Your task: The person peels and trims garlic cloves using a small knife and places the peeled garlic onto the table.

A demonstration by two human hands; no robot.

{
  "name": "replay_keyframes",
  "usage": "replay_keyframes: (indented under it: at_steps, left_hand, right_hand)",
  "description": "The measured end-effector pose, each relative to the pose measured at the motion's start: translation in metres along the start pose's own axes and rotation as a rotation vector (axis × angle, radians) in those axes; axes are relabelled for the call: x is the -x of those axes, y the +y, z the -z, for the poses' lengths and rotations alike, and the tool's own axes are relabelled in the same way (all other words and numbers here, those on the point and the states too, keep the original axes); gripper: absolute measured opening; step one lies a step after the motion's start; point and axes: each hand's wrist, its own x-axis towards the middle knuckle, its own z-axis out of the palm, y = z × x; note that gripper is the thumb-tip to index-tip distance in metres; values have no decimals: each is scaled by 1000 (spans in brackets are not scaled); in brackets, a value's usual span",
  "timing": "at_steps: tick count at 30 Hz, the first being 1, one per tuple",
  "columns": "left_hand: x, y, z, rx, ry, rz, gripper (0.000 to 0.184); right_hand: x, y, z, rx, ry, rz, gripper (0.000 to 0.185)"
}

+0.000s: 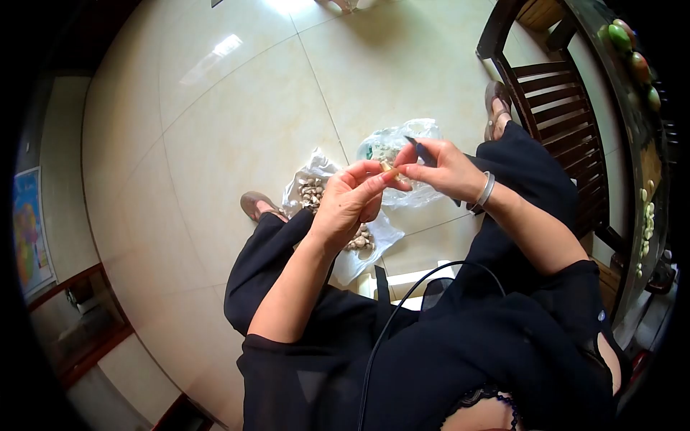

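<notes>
My left hand (350, 197) pinches a small pale-brown piece (388, 169), seemingly a mushroom, between thumb and fingertips. My right hand (451, 174) is closed around a dark knife (425, 153), its narrow end pointing up and away from me. The right thumb and fingertips meet the left ones at the piece, so most of it is covered. Below my left hand, a white plastic bag (384, 243) lies spread on the floor with many small brownish mushrooms (311, 192) on it. Under my right hand sits a clear plastic bag (424, 129) with pale bits inside.
My knees and shoes frame the bags on the tiled floor (237, 144). A dark slatted wooden chair (557, 108) stands at the right. Beyond it, a table edge carries green and reddish fruits (638, 67) and pale pods (647, 223). A black cable (402, 298) crosses my lap.
</notes>
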Motion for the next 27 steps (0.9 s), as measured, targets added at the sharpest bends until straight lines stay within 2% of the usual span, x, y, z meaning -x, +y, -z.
replay_keyframes:
  at_steps: [1, 3, 5, 7, 13, 15, 19, 21, 23, 24, 27]
  left_hand:
    - [1, 1, -1, 1, 2, 1, 18]
    - [3, 3, -4, 31, -25, 26, 18]
    - [2, 0, -1, 28, -60, 30, 19]
    - [2, 0, -1, 26, -96, 31, 20]
    - [6, 11, -6, 85, -85, 97, 21]
    - [8, 14, -8, 71, -50, 61, 21]
    - [5, 6, -5, 87, -36, -17, 22]
    - [3, 1, -3, 98, 43, -56, 21]
    - [2, 2, -1, 56, 49, -73, 20]
    - [2, 3, -1, 11, 49, -88, 20]
    - [2, 7, -2, -105, 9, -133, 19]
  right_hand:
    - [-1, 0, 1, -56, 12, 5, 16]
    - [0, -12, 7, -195, -22, -116, 17]
    - [0, -16, 8, -203, -76, -167, 20]
    - [-1, -12, 7, -269, -232, 73, 23]
    - [-1, -14, 9, -350, -197, 82, 20]
    - [-1, -12, 10, -192, -113, 138, 17]
    - [0, -12, 1, -120, -18, 228, 14]
    - [1, -12, -2, -66, -22, 277, 21]
    - [4, -17, -6, 131, 49, 240, 32]
    - [4, -16, -7, 193, 59, 301, 38]
    - [4, -19, -6, 302, -11, 257, 38]
